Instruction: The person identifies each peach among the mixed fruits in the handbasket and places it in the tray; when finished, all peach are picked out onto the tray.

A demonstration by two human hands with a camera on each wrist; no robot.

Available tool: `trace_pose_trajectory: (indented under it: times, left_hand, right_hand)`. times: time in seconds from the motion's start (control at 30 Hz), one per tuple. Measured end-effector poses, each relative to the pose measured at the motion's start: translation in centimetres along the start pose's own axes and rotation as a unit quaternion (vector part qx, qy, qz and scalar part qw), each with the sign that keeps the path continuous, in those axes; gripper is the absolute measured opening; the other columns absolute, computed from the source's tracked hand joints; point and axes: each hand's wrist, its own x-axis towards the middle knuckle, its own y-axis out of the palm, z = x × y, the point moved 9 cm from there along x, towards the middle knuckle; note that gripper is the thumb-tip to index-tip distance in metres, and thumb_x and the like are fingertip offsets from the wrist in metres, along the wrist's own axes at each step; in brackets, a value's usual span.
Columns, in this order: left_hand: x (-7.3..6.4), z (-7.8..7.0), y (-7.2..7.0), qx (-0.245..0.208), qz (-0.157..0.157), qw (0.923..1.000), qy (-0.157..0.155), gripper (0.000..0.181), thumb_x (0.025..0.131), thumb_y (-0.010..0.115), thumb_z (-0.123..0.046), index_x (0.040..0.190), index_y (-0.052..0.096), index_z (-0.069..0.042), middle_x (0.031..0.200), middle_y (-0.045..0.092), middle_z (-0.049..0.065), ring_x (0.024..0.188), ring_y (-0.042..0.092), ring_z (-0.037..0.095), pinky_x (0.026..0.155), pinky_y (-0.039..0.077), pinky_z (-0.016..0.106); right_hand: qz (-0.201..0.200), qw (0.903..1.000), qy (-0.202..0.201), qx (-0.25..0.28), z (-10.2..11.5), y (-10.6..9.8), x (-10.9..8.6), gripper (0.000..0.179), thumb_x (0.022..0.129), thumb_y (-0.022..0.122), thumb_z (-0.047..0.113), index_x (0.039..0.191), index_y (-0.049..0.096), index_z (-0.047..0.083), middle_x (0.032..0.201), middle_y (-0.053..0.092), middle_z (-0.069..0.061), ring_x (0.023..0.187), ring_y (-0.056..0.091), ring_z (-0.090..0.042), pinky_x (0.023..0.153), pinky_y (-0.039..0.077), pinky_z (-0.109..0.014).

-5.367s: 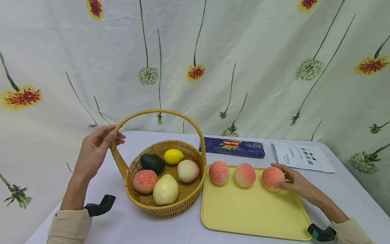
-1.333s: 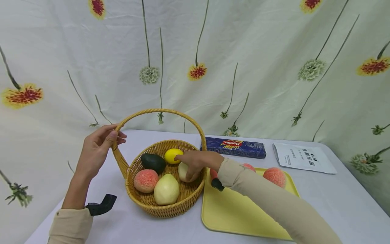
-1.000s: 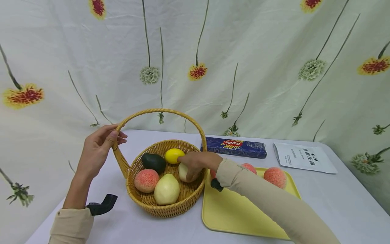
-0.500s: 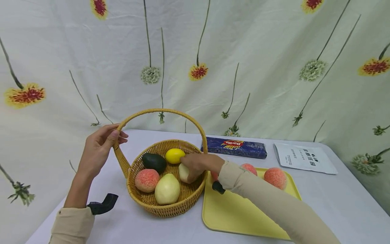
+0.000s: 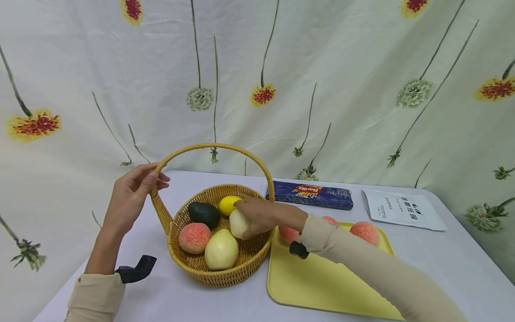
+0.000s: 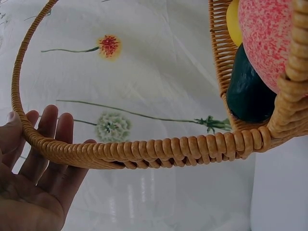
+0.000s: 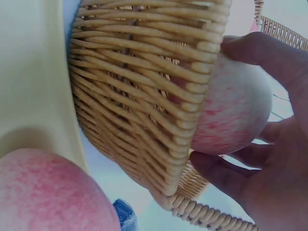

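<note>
My left hand [image 5: 130, 194] holds the left side of the wicker basket's arched handle [image 5: 213, 145], thumb in front and fingers behind. In the left wrist view the fingers [image 6: 47, 130] show around the handle [image 6: 144, 153]. My right hand [image 5: 259, 217] reaches into the basket [image 5: 219, 279] and grips a pale peach [image 5: 238, 223]. In the right wrist view thumb and fingers span this pink-flecked peach [image 7: 236, 106] close by the rim. Beside it in the basket lie a yellow lemon [image 5: 227, 205], a dark green avocado [image 5: 204, 214], a pink peach [image 5: 195, 238] and a pale yellow-green pear-like fruit [image 5: 221, 249].
Right of the basket lies a yellow tray [image 5: 322, 286] with pink peaches along its back, one [image 5: 365, 233] at the right; the right forearm partly covers them. Behind are a blue Barilla box [image 5: 311, 195] and a white pouch [image 5: 404, 209]. A floral cloth [image 5: 342, 67] hangs behind the table.
My right hand has left the tray's right peach and reached into the basket. Over the last half second it has shifted the pale peach slightly up and left. The left hand keeps its hold.
</note>
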Motion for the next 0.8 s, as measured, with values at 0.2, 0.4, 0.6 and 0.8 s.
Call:
trace_pose_trajectory:
  times: [0.2, 0.4, 0.6, 0.8]
  left_hand:
    - [0.0, -0.1, 0.1, -0.003, 0.002, 1.0000, 0.003, 0.031, 0.101, 0.048, -0.016, 0.127, 0.055, 0.000, 0.094, 0.065, -0.012, 0.085, 0.067, 0.002, 0.077, 0.052, 0.013]
    - [0.0, -0.1, 0.1, -0.003, 0.003, 1.0000, 0.003, 0.032, 0.101, 0.048, -0.015, 0.128, 0.054, 0.001, 0.094, 0.065, -0.011, 0.085, 0.066, 0.002, 0.077, 0.051, 0.013]
    - [0.0, -0.1, 0.0, -0.002, 0.001, 1.0000, 0.002, 0.032, 0.101, 0.048, -0.015, 0.128, 0.055, 0.000, 0.094, 0.065, -0.011, 0.085, 0.066, 0.002, 0.077, 0.051, 0.012]
    - [0.0, -0.1, 0.1, -0.003, 0.001, 1.0000, 0.000, 0.032, 0.101, 0.048, -0.016, 0.128, 0.055, -0.001, 0.094, 0.065, -0.011, 0.085, 0.066, 0.002, 0.078, 0.050, 0.011]
  right_hand:
    - [-0.053, 0.9975, -0.036, 0.031, 0.3, -0.9, -1.8, 0.075, 0.078, 0.077, 0.038, 0.136, 0.044, 0.005, 0.132, 0.051, -0.010, 0.118, 0.045, -0.027, 0.096, 0.043, -0.036]
    - [-0.085, 0.9899, -0.080, 0.080, 0.5, -1.4, -4.0, 0.068, 0.077, 0.077, 0.043, 0.133, 0.051, 0.014, 0.126, 0.051, -0.004, 0.108, 0.050, -0.018, 0.088, 0.047, -0.032]
    - [-0.101, 0.9780, -0.097, 0.155, 0.2, -1.9, -5.9, 0.071, 0.078, 0.076, 0.040, 0.139, 0.047, 0.019, 0.131, 0.047, -0.005, 0.106, 0.053, -0.016, 0.085, 0.049, -0.030]
    - [-0.120, 0.9618, -0.079, 0.233, -0.9, -2.1, -7.3, 0.082, 0.079, 0.078, 0.031, 0.146, 0.036, 0.011, 0.141, 0.046, -0.006, 0.117, 0.053, -0.019, 0.090, 0.050, -0.031]
